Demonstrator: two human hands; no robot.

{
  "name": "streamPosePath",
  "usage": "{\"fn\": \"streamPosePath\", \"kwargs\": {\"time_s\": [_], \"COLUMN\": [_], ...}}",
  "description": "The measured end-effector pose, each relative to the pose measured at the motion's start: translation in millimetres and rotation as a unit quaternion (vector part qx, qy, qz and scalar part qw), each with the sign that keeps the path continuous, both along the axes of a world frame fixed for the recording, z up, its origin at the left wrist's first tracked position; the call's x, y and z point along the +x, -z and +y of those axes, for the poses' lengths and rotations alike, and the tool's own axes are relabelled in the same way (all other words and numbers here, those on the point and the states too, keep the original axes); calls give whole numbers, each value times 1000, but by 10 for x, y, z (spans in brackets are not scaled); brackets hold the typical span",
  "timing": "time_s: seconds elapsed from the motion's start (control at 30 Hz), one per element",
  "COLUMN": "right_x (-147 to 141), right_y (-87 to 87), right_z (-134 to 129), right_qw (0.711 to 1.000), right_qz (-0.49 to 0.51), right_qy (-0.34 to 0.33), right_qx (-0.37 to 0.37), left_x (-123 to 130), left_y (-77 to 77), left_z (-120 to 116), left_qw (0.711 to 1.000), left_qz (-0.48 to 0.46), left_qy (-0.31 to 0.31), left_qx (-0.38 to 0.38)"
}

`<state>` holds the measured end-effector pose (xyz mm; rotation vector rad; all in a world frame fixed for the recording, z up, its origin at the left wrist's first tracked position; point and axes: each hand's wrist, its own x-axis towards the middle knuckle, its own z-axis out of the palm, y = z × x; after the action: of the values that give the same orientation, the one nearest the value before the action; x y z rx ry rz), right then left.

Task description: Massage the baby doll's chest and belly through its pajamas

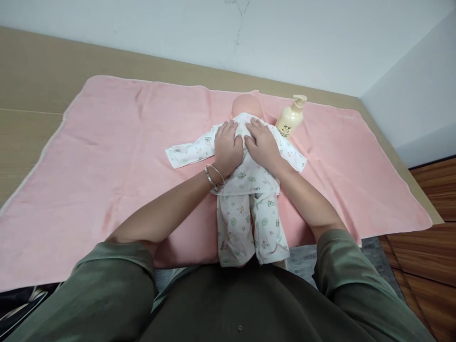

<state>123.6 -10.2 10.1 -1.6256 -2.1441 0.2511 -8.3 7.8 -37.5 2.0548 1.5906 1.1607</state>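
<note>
A baby doll (246,105) lies on a pink blanket (149,133), its head toward the wall and its face hidden. It wears a white printed top (249,178) with the sleeves spread out, and matching trousers (235,228) whose legs reach the blanket's near edge. My left hand (228,145) rests flat on the left side of the doll's upper back. On the other side, my right hand (262,145) lies flat too, the two thumbs close together. The fingers of both hands are stretched out, with nothing held in them.
A cream pump bottle (291,118) stands on the blanket just right of the doll's head. Beneath the blanket is a wooden table (39,61), with a white wall (171,33) behind it. Brown wooden panels (434,251) show at the lower right.
</note>
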Motion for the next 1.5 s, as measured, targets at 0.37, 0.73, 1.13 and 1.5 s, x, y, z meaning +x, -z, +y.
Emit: {"fn": "streamPosePath", "kwargs": {"time_s": [0.37, 0.73, 1.13, 1.5], "right_x": [50, 68, 780, 744], "right_y": [1, -58, -450, -478], "right_z": [27, -2, 209, 387], "right_qw": [1000, 998, 975, 978], "right_qz": [-6, -36, 20, 9], "right_qy": [-5, -46, 132, 156], "right_qx": [10, -3, 178, 136], "left_x": [-11, -85, 458, 827], "left_y": [9, -27, -644, -625], "left_z": [0, 76, 149, 823], "left_qw": [1000, 999, 981, 963], "left_qz": [0, 22, -75, -80], "left_qy": [-2, 31, 179, 232], "left_qx": [14, 22, 12, -113]}}
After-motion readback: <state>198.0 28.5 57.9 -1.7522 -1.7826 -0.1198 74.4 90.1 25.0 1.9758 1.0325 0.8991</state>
